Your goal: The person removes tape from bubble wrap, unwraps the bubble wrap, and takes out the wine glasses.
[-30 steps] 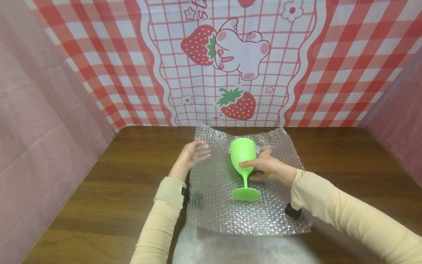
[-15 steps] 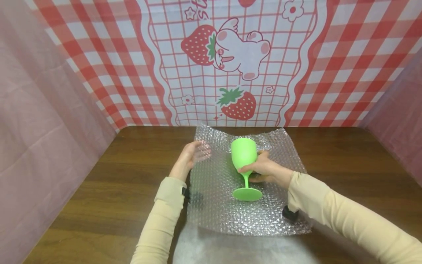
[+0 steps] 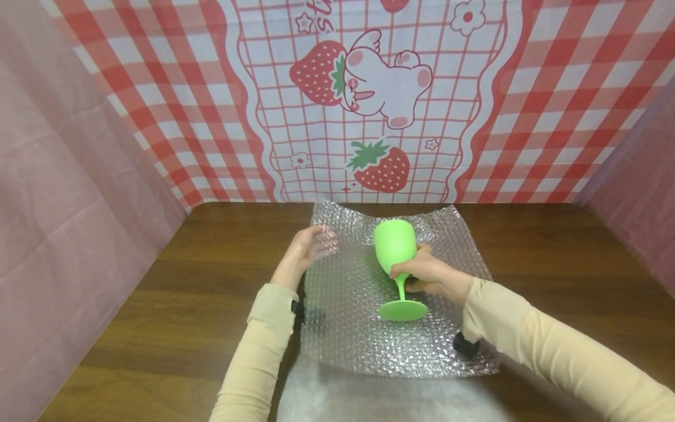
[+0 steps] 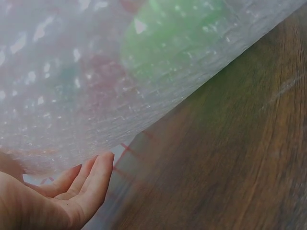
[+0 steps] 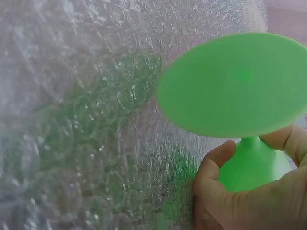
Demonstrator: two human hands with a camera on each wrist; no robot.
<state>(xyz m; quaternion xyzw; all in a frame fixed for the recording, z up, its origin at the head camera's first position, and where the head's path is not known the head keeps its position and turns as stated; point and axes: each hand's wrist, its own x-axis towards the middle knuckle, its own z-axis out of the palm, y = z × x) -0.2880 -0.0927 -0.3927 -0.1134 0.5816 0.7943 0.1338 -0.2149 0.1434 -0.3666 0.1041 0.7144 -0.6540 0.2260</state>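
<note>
A bright green plastic goblet (image 3: 395,240) tilts over a sheet of clear bubble wrap (image 3: 353,328), its round foot toward me. My right hand (image 3: 435,272) grips the lower bowl near the stem, with the thumb across its front. In the right wrist view, the goblet's foot (image 5: 235,86) hides part of the stem, and fingers wrap the bowl from both sides. My left hand (image 3: 300,252) is at the sheet's left edge, its fingers showing through the film. Seen from the left wrist, the straight fingers (image 4: 98,179) reach under the raised bubble wrap and touch it.
The sheet lies above a brown wooden table (image 3: 174,316), over a pale whitish sheet (image 3: 390,401) at the front. Behind stands a red checked cloth (image 3: 211,117) with strawberry prints. Pink curtains (image 3: 74,193) flank both sides.
My right hand has shifted the goblet slightly to the right over the bubble wrap, after sliding a little lower on the bowl. The left hand stays in place.
</note>
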